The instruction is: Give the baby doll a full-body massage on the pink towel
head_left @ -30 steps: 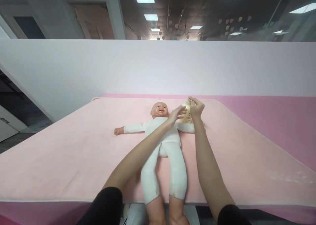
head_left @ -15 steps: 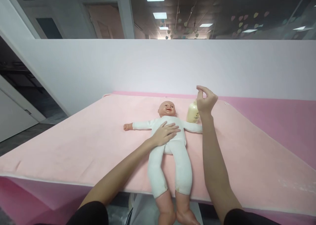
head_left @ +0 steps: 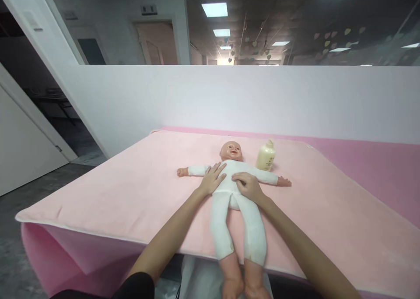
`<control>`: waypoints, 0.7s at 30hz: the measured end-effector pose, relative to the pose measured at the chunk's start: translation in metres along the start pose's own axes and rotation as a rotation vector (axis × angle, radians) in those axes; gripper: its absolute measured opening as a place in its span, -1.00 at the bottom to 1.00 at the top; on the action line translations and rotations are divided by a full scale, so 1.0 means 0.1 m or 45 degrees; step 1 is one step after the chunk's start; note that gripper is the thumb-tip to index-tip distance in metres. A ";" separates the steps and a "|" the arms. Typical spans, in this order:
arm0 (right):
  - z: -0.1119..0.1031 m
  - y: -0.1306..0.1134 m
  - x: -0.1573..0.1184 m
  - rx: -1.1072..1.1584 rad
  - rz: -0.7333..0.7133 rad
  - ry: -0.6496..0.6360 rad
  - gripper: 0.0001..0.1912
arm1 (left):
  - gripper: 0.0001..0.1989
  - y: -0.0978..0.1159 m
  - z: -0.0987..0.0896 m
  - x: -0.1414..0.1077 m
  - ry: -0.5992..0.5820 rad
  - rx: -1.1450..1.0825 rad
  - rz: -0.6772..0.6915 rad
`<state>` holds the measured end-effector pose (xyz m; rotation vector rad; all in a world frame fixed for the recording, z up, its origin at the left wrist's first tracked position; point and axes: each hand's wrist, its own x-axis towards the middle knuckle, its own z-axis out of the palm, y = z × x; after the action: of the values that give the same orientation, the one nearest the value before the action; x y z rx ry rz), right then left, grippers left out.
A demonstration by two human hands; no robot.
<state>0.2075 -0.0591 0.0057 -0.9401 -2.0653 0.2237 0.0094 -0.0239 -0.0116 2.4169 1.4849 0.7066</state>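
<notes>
Both hands are already lying on the soft white-bodied doll with tan plastic head and limbs (head_left: 238,166); the left hand (head_left: 211,181) is resting flat, fingers slightly parted, and the right hand (head_left: 247,186) is resting with fingers bending, the 2 staying apart and gripping nothing visibly; how much handling is remaining, I cannot tell; the doll is lying face-up on a pink cloth (head_left: 131,172), head pointing to 12 o'clock, arms spreading toward 9 and 3, feet overhanging at 6; a pale yellow plastic bottle (head_left: 265,157) is standing untouched at 1 o'clock.
</notes>
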 end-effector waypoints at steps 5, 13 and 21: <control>-0.03 -0.01 0.06 0.033 -0.042 -0.354 -0.64 | -0.43 0.02 -0.02 0.02 0.147 0.148 -0.050; -0.01 0.03 0.12 -0.200 0.242 -0.448 -0.52 | -0.45 0.02 -0.01 0.04 0.164 0.113 -0.110; 0.02 0.18 0.10 -0.256 0.524 -0.335 -0.43 | -0.44 0.08 0.00 0.05 0.152 0.068 -0.142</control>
<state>0.2118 -0.0394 0.0025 -1.5292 -2.1380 0.3777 0.0180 -0.0233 -0.0069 2.3447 1.6905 0.8095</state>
